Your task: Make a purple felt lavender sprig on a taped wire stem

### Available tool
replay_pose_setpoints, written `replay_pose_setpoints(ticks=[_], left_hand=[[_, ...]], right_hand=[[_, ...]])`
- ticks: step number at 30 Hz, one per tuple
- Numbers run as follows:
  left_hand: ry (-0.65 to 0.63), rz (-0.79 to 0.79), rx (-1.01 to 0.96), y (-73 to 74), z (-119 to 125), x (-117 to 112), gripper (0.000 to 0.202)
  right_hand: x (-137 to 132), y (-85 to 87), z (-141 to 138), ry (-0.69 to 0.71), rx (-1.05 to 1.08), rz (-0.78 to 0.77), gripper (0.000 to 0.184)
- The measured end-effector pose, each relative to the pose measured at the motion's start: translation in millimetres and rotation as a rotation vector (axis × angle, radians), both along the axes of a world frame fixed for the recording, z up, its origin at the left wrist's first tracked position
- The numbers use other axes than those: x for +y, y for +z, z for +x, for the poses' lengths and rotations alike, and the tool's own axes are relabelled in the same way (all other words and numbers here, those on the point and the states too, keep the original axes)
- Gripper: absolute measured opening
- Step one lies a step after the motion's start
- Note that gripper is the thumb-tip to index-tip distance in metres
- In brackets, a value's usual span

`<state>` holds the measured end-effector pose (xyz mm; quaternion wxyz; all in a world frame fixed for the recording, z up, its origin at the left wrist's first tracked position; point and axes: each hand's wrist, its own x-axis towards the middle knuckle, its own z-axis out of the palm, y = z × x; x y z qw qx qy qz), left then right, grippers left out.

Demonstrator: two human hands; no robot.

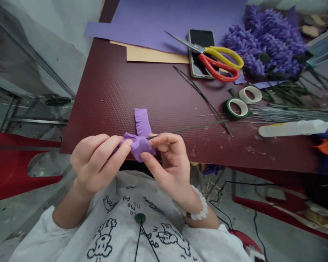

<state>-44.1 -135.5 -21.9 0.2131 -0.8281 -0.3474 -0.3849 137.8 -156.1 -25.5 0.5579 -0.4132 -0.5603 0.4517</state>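
Observation:
A purple crepe paper strip (143, 123) with a finely cut edge stands up from a bunched, folded part near the table's front edge. My left hand (95, 162) is closed, its fingertips pinching the left side of the bunched paper. On the other side, my right hand (171, 165) grips the paper between thumb and fingers. A thin green-wrapped wire stem (191, 128) runs from the paper past my right fingers toward the right. The paper's underside and the wire's inner end are hidden.
Yellow-and-red scissors (207, 54) lie across a phone (202, 36). Purple sheets (164, 22) cover the table's back. Purple paper flowers (270, 43), tape rolls (236, 108), bare wires (284, 114) and a glue gun (326, 145) lie to the right. Dark green stems (199, 92) cross mid-table.

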Motion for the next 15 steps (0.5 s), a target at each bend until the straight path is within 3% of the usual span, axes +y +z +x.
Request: replay_pose_setpoints(ticks=[3, 6, 15], left_hand=[[-0.027, -0.004, 0.016, -0.5, 1.2, 3.0, 0.036], [-0.046, 0.004, 0.022, -1.3, 2.9, 4.9, 0.035], [-0.054, 0.021, 0.112, 2.7, 4.6, 11.7, 0.026]], right_hand=[[5.4, 13.5, 7.9, 0.123, 0.227, -0.22, 0.018], [17.7, 28.1, 19.7, 0.28, 0.378, -0.406, 0.02], [50.9, 45.4, 34.4, 0.433, 0.462, -0.69, 0.028]])
